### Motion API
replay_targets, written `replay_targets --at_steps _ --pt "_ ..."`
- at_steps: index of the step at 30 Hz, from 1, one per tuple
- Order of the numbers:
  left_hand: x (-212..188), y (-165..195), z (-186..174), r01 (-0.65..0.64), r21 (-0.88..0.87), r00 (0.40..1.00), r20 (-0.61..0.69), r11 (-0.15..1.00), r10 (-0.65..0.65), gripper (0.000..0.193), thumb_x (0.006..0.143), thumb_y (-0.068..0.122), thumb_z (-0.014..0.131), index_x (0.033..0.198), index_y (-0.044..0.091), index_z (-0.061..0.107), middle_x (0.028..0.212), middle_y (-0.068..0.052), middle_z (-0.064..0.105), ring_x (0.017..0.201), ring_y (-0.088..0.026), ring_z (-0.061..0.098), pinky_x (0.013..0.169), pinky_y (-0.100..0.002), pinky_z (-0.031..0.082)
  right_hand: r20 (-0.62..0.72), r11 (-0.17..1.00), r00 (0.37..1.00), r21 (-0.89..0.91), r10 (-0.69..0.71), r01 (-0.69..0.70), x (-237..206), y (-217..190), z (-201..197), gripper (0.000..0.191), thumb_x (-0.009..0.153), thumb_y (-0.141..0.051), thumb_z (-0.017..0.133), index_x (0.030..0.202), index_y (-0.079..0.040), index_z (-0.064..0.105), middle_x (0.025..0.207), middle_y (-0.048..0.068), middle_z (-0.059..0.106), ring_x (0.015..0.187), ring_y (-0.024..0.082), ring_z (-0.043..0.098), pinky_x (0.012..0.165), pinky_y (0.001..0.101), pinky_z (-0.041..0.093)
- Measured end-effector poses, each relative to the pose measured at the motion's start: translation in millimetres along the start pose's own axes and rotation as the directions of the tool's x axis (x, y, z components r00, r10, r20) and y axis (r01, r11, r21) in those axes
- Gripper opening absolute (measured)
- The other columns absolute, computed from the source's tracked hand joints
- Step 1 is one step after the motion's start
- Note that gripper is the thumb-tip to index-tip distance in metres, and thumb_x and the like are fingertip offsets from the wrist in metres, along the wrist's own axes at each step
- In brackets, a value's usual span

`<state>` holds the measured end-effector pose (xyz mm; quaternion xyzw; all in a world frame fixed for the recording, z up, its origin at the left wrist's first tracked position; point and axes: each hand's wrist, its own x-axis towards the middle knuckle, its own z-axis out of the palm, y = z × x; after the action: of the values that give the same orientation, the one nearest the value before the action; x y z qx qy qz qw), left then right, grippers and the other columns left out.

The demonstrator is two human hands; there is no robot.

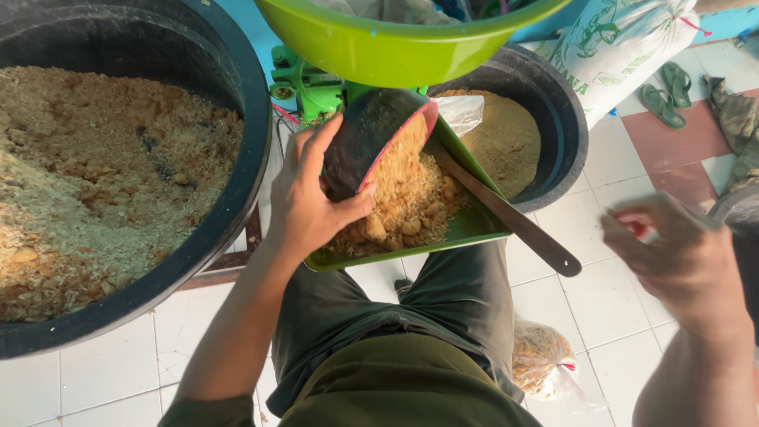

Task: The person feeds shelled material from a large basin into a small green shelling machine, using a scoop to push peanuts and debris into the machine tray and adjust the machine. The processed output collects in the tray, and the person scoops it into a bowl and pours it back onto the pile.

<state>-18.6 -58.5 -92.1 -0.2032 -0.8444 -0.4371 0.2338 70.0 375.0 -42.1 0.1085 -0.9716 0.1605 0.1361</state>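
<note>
Bare left forearm reaching forward from lower frame, left hand point(310, 207) bent at the wrist with fingers spread and curled in a grip, right hand point(678, 255) raised at the right, motion-blurred, fingers loosely curled, knees apart below

We are tipping a dark, red-rimmed bowl point(368, 142) mouth-down, spilling crumbly tan chunks point(407, 202) across the green tray point(474, 225) toward its near edge.

Glossy green plastic tray point(474, 225) holds coarse crumbly meal point(403, 202); matt black tub point(245, 103), smooth white floor tiles point(111, 372), worn dark scoop point(368, 130).
</note>
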Motion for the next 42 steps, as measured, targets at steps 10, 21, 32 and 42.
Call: replay_targets --at_steps 10,21,32,42 --pt "3 0 2 -0.088 0.076 0.996 -0.023 0.993 0.09 0.09 0.074 0.025 0.092 0.152 0.01 0.049 0.139 -0.014 0.055 0.123 -0.035 0.063 0.1 -0.043 0.055 0.12 0.966 0.962 0.057 0.246 -0.254 -82 49 50 0.06 0.076 -0.017 0.085 0.133 -0.006 0.069 0.11 0.014 0.075 0.092 0.017 0.072 0.078 0.0309 0.061" --pt "-3 0 2 -0.145 0.115 0.989 -0.017 0.983 0.148 0.091 0.075 0.021 0.092 0.153 0.009 0.046 0.143 -0.016 0.051 0.13 -0.038 0.056 0.108 -0.048 0.05 -0.257 0.844 0.957 0.536 0.132 0.028 -17 -98 85 0.032 0.098 0.0 0.072 0.127 0.002 0.059 0.113 0.011 0.068 0.103 0.017 0.069 0.093 0.0297 0.056" --pt "-4 3 -2 -0.159 0.078 0.983 -0.079 0.984 0.165 0.087 0.075 0.017 0.092 0.151 0.009 0.048 0.142 -0.015 0.052 0.13 -0.036 0.056 0.109 -0.045 0.051 -0.361 0.827 0.93 0.542 0.068 0.15 -23 -98 11 0.012 0.109 0.003 0.061 0.12 0.005 0.059 0.115 0.021 0.071 0.088 0.014 0.073 0.077 0.0223 0.06" --pt "-12 8 -4 -0.123 -0.04 0.992 -0.015 0.992 0.123 0.091 0.074 0.02 0.094 0.152 0.009 0.049 0.143 -0.014 0.05 0.129 -0.031 0.058 0.102 -0.041 0.057 -0.218 0.871 0.973 0.46 -0.08 0.175 -11 -105 17 0.016 0.093 -0.006 0.073 0.108 -0.003 0.069 0.113 0.017 0.075 0.096 0.022 0.076 0.078 0.0296 0.061"
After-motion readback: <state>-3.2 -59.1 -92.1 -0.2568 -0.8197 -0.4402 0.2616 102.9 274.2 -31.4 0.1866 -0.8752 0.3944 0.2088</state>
